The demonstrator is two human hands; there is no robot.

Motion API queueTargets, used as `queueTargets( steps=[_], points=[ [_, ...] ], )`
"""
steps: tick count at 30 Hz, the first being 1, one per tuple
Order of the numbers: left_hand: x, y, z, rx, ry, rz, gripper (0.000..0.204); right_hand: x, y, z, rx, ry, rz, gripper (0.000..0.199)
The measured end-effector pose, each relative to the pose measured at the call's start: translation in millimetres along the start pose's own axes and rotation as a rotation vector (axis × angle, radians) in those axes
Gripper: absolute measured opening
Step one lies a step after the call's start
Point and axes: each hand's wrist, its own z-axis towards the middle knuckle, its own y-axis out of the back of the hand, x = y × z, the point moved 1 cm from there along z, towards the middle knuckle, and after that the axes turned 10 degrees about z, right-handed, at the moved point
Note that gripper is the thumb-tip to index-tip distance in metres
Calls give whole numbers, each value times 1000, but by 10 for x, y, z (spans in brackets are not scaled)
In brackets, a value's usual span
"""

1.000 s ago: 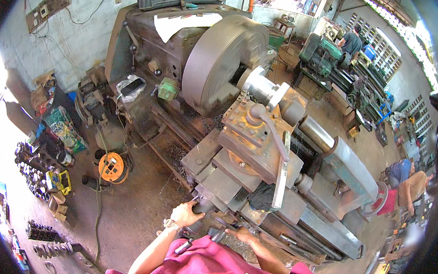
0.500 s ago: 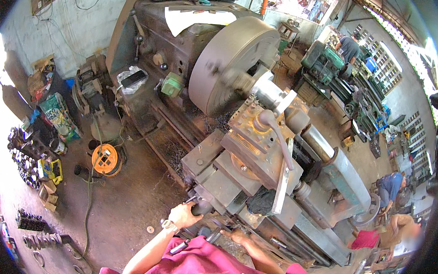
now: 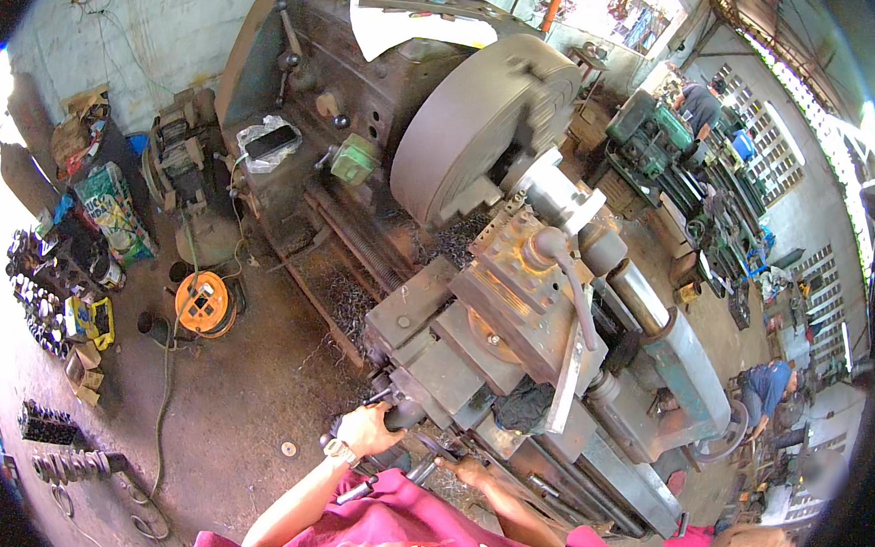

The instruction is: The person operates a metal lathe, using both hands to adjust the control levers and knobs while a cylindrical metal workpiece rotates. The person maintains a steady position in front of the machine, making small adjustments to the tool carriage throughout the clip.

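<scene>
My left hand (image 3: 366, 434), with a watch on the wrist, is closed round a dark control handle (image 3: 404, 414) at the front of the lathe carriage (image 3: 406, 324). Close by on the right, my right hand (image 3: 470, 472) has its fingers curled at a metal crank handle (image 3: 423, 470); part of that grip is hidden. Beyond my hands stands the rusty tool post (image 3: 518, 268) with its long clamping lever (image 3: 578, 300). A shiny metal workpiece (image 3: 555, 190) sits between the large chuck (image 3: 457, 124), whose jaws look blurred, and the tailstock (image 3: 687, 364).
A phone (image 3: 268, 143) lies on plastic by the headstock. On the floor at left are an orange cable reel (image 3: 205, 304), a trailing cable (image 3: 165, 407) and a crankshaft (image 3: 80, 467). Metal shavings (image 3: 345, 303) lie under the bed. Co-workers (image 3: 766, 386) are at the right, near another green lathe (image 3: 656, 137).
The view has shifted slightly, and the chuck's blurred jaws sit at a different angle. My hands keep their places. At the lower right, a person in red has moved nearer the lathe's end.
</scene>
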Motion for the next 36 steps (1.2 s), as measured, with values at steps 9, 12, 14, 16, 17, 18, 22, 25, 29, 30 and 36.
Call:
queueTargets(
  steps=[9,12,14,16,17,18,22,25,29,30,36],
  points=[
    [12,-21,9,-5,1,-11,68,98,23,-84,-2,12,-21,122],
    [17,-38,15,-19,2,-9,69,154,8,-153,-43,70,8,122],
    [15,-40,21,-10,10,-5,69,183,-7,-139,-54,50,-14,122],
    [11,-36,18,14,20,3,70,202,0,-143,-11,37,-11,121],
    [6,-29,19,13,21,4,70,219,9,-155,-1,-11,-16,121],
    [0,-22,16,12,21,6,71,249,16,-190,-3,77,11,120],
    [-36,10,9,44,27,61,69,356,60,-401,-10,206,55,120],
    [-62,22,-3,37,29,55,69,366,68,-437,-31,244,96,123],
    [-67,-4,-13,10,28,56,70,202,20,-252,-88,105,46,116],
    [-65,-15,-11,-13,21,50,71,127,28,-210,-68,124,69,114],
    [-50,-71,3,-46,20,53,75,-355,-12,-201,-69,272,285,74]
  ],
)
